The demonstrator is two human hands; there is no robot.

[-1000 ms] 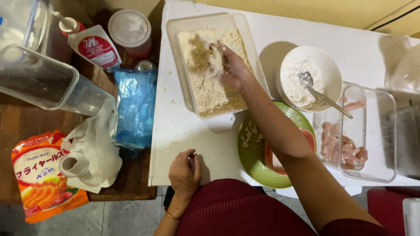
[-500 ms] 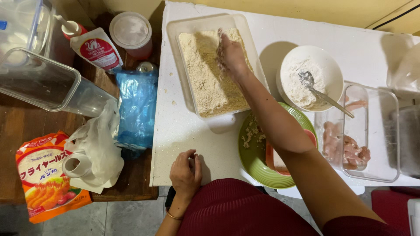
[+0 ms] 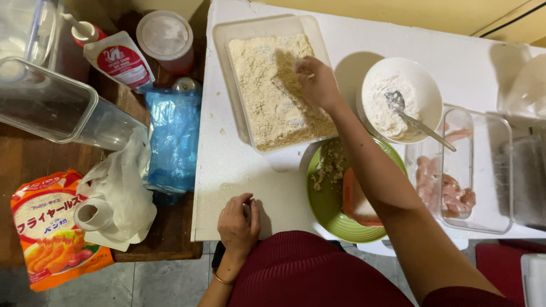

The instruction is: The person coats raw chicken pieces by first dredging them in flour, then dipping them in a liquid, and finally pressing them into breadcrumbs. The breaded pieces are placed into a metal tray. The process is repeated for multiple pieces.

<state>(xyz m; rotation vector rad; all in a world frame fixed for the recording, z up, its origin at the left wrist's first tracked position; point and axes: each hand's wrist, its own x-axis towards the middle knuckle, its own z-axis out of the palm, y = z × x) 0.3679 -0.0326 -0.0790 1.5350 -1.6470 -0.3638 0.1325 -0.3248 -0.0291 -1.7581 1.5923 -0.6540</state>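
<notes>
1. Right now the right hand (image 3: 315, 82) is reaching across the white tabletop (image 3: 250, 170) into the clear tray of breadcrumbs (image 3: 273, 91) at the far middle, its fingers curled and pinching down at the crumb surface; whether a coated piece is caught between them I cannot tell, since crumbs are hiding the tips.
2. Meanwhile the left hand (image 3: 239, 222) is resting at the near edge of the tabletop with its fingers folded loosely over the edge — grasping nothing that shows.
3. Just right of the tray the white bowl of flour (image 3: 401, 96) is sitting with a metal spoon (image 3: 418, 122) leaning in it, and the forearm is passing close beside the bowl's rim.
4. Near the body the green plate (image 3: 330, 199) is carrying loose crumbs and an orange-edged slab, directly under the reaching arm.
5. Further right the clear container of raw meat (image 3: 455, 187) is holding pink pieces.
6. Risks, as I judge them:
   - a quick lift of the hand could be flicking crumbs over the tray's low wall onto the tabletop, where some are already lying;
   - the forearm could be catching the spoon handle and tipping flour out;
   - the tray is standing near the tabletop's left edge — a hard push could be sliding it towards the blue bag (image 3: 173, 139).
</notes>
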